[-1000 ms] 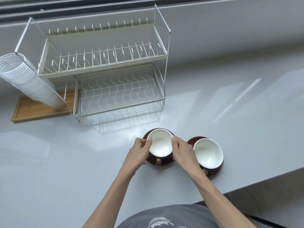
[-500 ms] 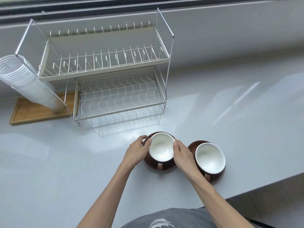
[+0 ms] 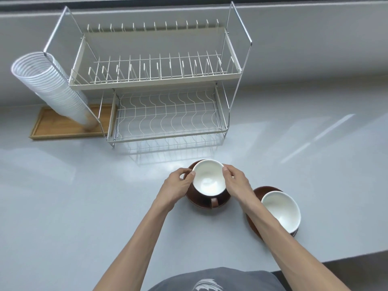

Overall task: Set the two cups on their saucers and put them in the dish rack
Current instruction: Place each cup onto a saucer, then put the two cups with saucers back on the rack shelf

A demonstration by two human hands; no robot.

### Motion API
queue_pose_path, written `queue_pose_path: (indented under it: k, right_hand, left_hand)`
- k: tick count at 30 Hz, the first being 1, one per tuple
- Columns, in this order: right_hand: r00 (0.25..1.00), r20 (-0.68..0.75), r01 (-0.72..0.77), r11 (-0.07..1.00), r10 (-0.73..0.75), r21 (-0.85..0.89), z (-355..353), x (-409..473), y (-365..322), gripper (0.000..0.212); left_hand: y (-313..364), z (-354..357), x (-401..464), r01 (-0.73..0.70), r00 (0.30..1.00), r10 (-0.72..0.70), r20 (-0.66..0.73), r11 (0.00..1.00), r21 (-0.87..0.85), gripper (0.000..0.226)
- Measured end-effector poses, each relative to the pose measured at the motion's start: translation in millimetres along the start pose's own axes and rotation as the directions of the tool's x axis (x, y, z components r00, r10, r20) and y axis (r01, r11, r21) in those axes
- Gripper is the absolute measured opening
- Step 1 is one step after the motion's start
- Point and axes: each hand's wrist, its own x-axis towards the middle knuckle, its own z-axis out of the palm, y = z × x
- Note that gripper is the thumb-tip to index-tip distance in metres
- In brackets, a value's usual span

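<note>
Two brown cups with white insides stand on brown saucers on the grey counter. The left cup (image 3: 209, 178) sits on its saucer (image 3: 200, 203), handle toward me. My left hand (image 3: 178, 184) and my right hand (image 3: 236, 182) grip that saucer's left and right edges, thumbs against the cup rim. The right cup (image 3: 281, 211) rests on its saucer (image 3: 266, 189), partly hidden behind my right forearm. The two-tier wire dish rack (image 3: 165, 131) stands just beyond, both tiers bare.
A leaning stack of white disposable cups (image 3: 52, 87) stands on a wooden tray (image 3: 54, 129) left of the rack. A grey wall runs behind. The counter's front edge (image 3: 336, 255) drops off at lower right.
Both hands have carried the left cup and saucer slightly away from me toward the rack. The view has shifted closer to the rack. The right cup has stayed in place.
</note>
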Motion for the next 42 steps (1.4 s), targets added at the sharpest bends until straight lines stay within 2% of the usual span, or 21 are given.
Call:
queue_pose_path:
  k: [7, 15, 20, 23, 29, 36, 39, 42]
  right_hand:
    - [0.995, 0.048, 0.086, 0.996, -0.085, -0.012, -9.3, 29.3, -47.9, 0.035]
    - [0.992, 0.053, 0.117, 0.993, -0.116, -0.01, -13.4, 79.4, -98.9, 0.034]
    - [0.994, 0.053, 0.093, 0.996, -0.092, -0.015, -12.0, 107.3, -120.1, 0.036]
    - [0.996, 0.042, 0.076, 0.997, -0.075, -0.025, -9.5, 124.8, -127.1, 0.028]
    - [0.997, 0.02, 0.074, 0.997, -0.074, -0.035, -6.0, 154.2, -140.7, 0.037]
    - [0.99, -0.053, 0.126, 0.99, -0.13, -0.07, 0.2, 183.1, -149.9, 0.04]
    - [0.992, -0.089, 0.078, 0.994, -0.085, -0.079, 0.2, 192.1, -152.7, 0.04]
    - [0.993, -0.106, 0.036, 0.996, -0.045, -0.081, -0.2, 199.9, -152.0, 0.039]
  left_hand:
    - [33.3, -30.9, 5.4, -0.054, 0.995, 0.05, -0.089, 0.998, -0.04, 0.041]
    - [89.2, -64.5, 32.4, -0.123, 0.985, 0.123, -0.122, 0.992, 0.013, 0.026]
    - [113.5, -76.1, 54.7, -0.112, 0.986, 0.114, -0.118, 0.993, 0.023, 0.018]
    - [124.9, -80.2, 70.4, -0.1, 0.989, 0.101, -0.106, 0.995, 0.012, 0.027]
    - [142.8, -83.8, 101.1, -0.08, 0.983, 0.072, -0.166, 0.996, -0.04, 0.033]
    - [163.4, -74.8, 120.2, -0.074, 0.979, 0.022, -0.203, 0.965, -0.251, 0.027]
    - [164.7, -72.0, 129.9, -0.086, 0.973, 0.011, -0.23, 0.944, -0.319, 0.048]
    - [166.8, -67.6, 131.7, -0.131, 0.97, 0.04, -0.238, 0.916, -0.378, 0.053]
